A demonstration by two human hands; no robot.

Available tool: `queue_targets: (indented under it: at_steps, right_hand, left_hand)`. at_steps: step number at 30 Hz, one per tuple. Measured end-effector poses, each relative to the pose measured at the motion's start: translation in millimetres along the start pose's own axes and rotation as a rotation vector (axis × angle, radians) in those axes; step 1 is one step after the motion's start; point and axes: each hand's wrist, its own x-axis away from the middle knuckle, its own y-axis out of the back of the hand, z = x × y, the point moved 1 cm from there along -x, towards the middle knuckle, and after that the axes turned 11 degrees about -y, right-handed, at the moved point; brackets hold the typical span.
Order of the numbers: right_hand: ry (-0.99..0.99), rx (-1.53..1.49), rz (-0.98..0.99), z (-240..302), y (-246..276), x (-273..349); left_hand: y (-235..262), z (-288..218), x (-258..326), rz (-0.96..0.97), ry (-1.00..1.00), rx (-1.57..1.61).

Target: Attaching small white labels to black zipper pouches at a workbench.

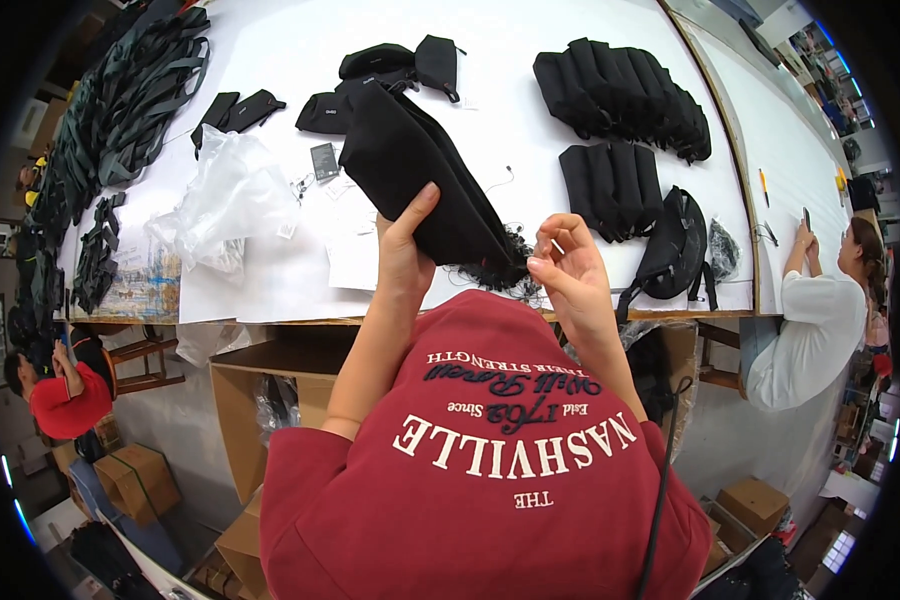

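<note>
My left hand (407, 245) grips a long black fabric pouch (390, 150) from below, thumb on its near face. The pouch is tilted over the white table, its upper end to the left. Just right of its lower end is my right hand (573, 265), fingers curled in a pinch; whatever they hold is too small to make out. Between that hand and the pouch lies a tangle of black threads (500, 280) at the table's near edge. Behind the held pouch sit several small black pouches (436, 66), and a dark tag (324, 162) lies beside it.
Crumpled clear plastic (232, 195) lies left of the pouch, and dark straps (135, 90) are heaped at far left. On the right stand rows of black pouches (620, 85) and a black waist bag (672, 245). A cardboard box (240, 420) is below the table edge. Another person (820, 320) sits at right.
</note>
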Motion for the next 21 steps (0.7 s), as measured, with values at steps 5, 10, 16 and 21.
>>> queue_targets:
  at_steps: [5, 10, 16, 21]
  right_hand:
    - [-0.144, 0.044, 0.014, -3, 3, 5]
    - [0.017, 0.462, -0.113, 9, 15, -11]
    - [0.405, 0.343, -0.197, 35, -8, -38]
    - [0.592, 0.438, -0.374, 40, -3, -41]
  left_hand:
    - [1, -1, -1, 0.029, -0.006, -0.020]
    - [-2, -5, 5, 0.193, 0.183, -0.067]
    - [-26, -6, 21, 0.324, 0.401, -0.129]
    - [-27, -4, 23, 0.347, 0.445, -0.173]
